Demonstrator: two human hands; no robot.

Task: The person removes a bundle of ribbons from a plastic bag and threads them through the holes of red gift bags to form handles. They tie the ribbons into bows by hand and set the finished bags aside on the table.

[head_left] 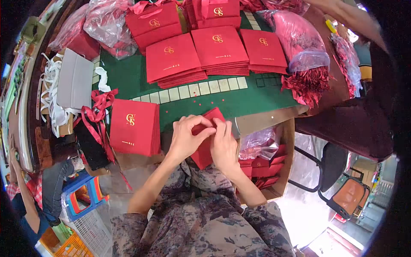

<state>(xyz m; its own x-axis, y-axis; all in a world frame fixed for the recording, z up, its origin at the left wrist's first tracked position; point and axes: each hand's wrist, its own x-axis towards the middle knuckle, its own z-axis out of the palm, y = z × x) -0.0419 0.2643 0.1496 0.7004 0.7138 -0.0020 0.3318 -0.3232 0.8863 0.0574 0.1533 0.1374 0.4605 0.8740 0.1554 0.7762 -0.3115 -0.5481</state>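
A red paper gift bag (202, 155) stands tilted at the table's front edge, its narrow side towards me. My left hand (188, 133) is closed at its upper left edge, thumb and fingers bent together. On the right side of the same bag, my right hand (224, 145) grips with curled fingers, its fingertips close to the left thumb. What lies between the fingertips is hidden. Left of my hands is a stack of flat red bags (133, 127) with a gold logo, and red ribbons (97, 112) lie beside it.
More red bag stacks (173, 60) line the green table mat (184, 108) behind a measuring strip (192, 91). A plastic bag of red ribbon (299, 36) lies at right. Below stands a carton (284, 167) holding red bags. White ribbons (55, 94) hang at left. Other people's arms reach in at both sides.
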